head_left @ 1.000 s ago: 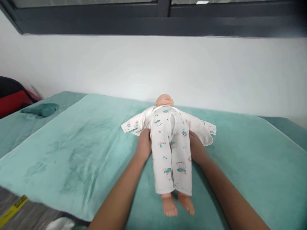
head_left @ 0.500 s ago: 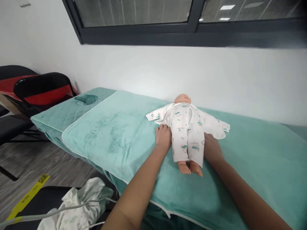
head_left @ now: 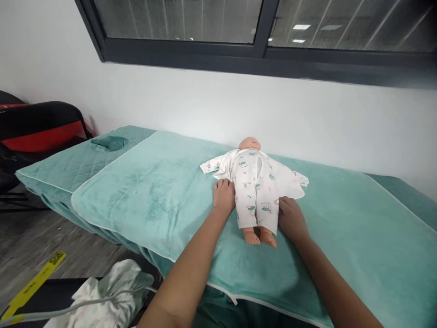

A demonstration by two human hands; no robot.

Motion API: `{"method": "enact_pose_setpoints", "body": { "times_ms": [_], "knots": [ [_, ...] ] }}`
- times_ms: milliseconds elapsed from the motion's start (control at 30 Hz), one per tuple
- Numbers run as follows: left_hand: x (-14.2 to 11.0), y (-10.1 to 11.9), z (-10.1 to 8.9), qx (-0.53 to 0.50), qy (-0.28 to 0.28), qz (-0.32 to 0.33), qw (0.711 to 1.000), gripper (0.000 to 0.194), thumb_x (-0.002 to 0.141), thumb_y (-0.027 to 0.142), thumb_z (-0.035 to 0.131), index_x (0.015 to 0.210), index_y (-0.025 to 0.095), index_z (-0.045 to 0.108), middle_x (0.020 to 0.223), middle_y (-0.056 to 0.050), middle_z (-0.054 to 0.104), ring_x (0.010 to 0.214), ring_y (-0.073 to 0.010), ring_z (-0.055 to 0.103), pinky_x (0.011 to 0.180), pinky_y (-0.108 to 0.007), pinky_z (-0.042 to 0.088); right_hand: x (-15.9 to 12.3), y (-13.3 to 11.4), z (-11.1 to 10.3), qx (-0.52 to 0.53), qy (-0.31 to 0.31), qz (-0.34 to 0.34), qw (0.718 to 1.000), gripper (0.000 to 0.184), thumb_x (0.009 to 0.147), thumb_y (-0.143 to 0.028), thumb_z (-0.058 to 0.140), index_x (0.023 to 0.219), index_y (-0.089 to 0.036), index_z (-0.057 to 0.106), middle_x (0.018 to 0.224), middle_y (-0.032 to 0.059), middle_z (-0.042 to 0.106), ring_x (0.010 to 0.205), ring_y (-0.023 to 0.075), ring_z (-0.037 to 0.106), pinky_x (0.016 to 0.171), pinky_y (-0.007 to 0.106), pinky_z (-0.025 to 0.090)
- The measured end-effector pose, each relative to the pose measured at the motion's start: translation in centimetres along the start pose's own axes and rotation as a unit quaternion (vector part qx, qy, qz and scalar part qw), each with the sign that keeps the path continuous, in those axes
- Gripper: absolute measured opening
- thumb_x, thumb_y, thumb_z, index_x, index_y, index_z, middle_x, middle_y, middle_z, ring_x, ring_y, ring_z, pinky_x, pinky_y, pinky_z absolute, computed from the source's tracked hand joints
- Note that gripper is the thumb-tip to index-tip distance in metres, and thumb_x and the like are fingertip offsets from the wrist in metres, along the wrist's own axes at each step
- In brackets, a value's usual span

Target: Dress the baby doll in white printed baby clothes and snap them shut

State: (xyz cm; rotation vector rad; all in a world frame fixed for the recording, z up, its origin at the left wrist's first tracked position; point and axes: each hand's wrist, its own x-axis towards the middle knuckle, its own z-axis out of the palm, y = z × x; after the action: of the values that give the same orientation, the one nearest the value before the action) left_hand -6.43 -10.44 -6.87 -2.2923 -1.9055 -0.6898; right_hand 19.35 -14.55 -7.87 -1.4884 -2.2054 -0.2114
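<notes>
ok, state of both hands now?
Left hand: beside the printed trousers, grip can't be told.
Right hand: at their other side, grip can't be told.

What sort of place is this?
Possibly a massage or care-training room; the pictures don't settle which. A long green-covered bed has what looks like a face hole near one end, a clothed baby doll lies on it, and black-and-red chairs stand nearby.
</notes>
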Motion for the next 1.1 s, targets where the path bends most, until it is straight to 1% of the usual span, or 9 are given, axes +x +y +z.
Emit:
{"method": "enact_pose_setpoints", "body": {
  "times_ms": [167,367,567,667,800,867,933,1033,1100],
  "knots": [
    [0.2,0.2,0.0,-0.020,0.018,0.010,1.000,0.014,0.089,0.016,0.051,0.096,0.016,0.063,0.106,-0.012,0.060,0.105,-0.0286,0.049,0.084,-0.042,0.038,0.8,-0.7,-0.4,0.012,-0.016,-0.011,1.000,0.020,0.086,-0.013,0.053,0.100,-0.015,0.067,0.102,0.0120,0.064,0.095,0.0259,0.052,0.082,0.037,0.041],
    [-0.1,0.1,-1.0,-0.075,0.058,0.046,0.994,0.010,0.088,0.018,0.054,0.094,0.020,0.062,0.105,-0.007,0.063,0.103,-0.0233,0.051,0.085,-0.037,0.039,3.9,-1.6,-0.6,0.031,-0.064,0.021,0.997,0.018,0.087,-0.022,0.052,0.086,-0.016,0.069,0.088,0.0124,0.063,0.083,0.0245,0.054,0.073,0.036,0.041],
    [0.1,0.1,-1.2,-0.089,0.087,0.037,0.991,0.010,0.086,0.014,0.053,0.086,0.019,0.062,0.097,-0.006,0.064,0.097,-0.0227,0.053,0.085,-0.037,0.039,3.9,-0.6,0.0,0.123,0.003,0.043,0.991,0.027,0.087,-0.030,0.051,0.103,-0.017,0.068,0.103,0.0122,0.066,0.095,0.0254,0.060,0.080,0.036,0.049],
    [-0.9,0.7,-1.6,-0.066,0.094,0.012,0.993,0.010,0.088,0.017,0.052,0.084,0.019,0.061,0.095,-0.008,0.065,0.096,-0.0255,0.054,0.089,-0.042,0.037,3.2,-0.3,-0.2,0.206,0.047,0.020,0.977,0.027,0.082,-0.033,0.057,0.101,-0.018,0.070,0.102,0.0115,0.067,0.097,0.0278,0.060,0.083,0.040,0.049],
    [-2.8,0.9,-2.6,-0.030,0.046,-0.008,0.998,0.009,0.088,0.020,0.053,0.082,0.020,0.060,0.093,-0.007,0.067,0.097,-0.0263,0.056,0.093,-0.044,0.036,3.0,0.3,-0.8,0.291,-0.073,-0.024,0.954,0.023,0.083,-0.032,0.057,0.094,-0.021,0.075,0.103,0.0081,0.070,0.097,0.0274,0.062,0.086,0.040,0.049],
    [-2.9,0.1,-3.0,-0.050,0.014,-0.031,0.998,0.013,0.087,0.017,0.051,0.078,0.021,0.059,0.087,-0.005,0.067,0.093,-0.0245,0.057,0.091,-0.042,0.038,3.0,1.6,-0.9,0.324,-0.102,0.028,0.940,0.027,0.087,-0.034,0.052,0.098,-0.022,0.074,0.103,0.0060,0.071,0.095,0.0257,0.064,0.086,0.039,0.050],
    [-2.2,-1.3,-3.3,-0.082,0.018,-0.083,0.993,0.016,0.086,0.014,0.048,0.078,0.021,0.060,0.087,-0.005,0.066,0.092,-0.0230,0.058,0.088,-0.038,0.041,3.2,3.8,-0.8,0.292,-0.027,0.141,0.946,0.032,0.089,-0.039,0.048,0.101,-0.021,0.071,0.102,0.0069,0.071,0.091,0.0246,0.063,0.083,0.039,0.050],
    [0.1,-3.3,-3.2,-0.067,0.070,-0.195,0.976,0.020,0.087,0.024,0.049,0.101,0.018,0.063,0.106,-0.010,0.066,0.104,-0.0272,0.057,0.089,-0.040,0.043,3.4,7.6,-0.2,0.140,0.111,0.276,0.944,0.043,0.086,-0.048,0.050,0.107,-0.015,0.068,0.106,0.0148,0.068,0.092,0.0270,0.061,0.083,0.042,0.047],
    [1.7,-4.1,-2.9,-0.025,0.059,-0.233,0.970,0.033,0.088,0.035,0.051,0.113,0.016,0.061,0.116,-0.014,0.063,0.111,-0.0326,0.054,0.092,-0.045,0.042,3.7,9.6,0.1,0.080,0.089,0.317,0.941,0.051,0.085,-0.054,0.050,0.110,-0.013,0.067,0.107,0.0177,0.068,0.092,0.0291,0.061,0.083,0.044,0.046]
  ]
}}
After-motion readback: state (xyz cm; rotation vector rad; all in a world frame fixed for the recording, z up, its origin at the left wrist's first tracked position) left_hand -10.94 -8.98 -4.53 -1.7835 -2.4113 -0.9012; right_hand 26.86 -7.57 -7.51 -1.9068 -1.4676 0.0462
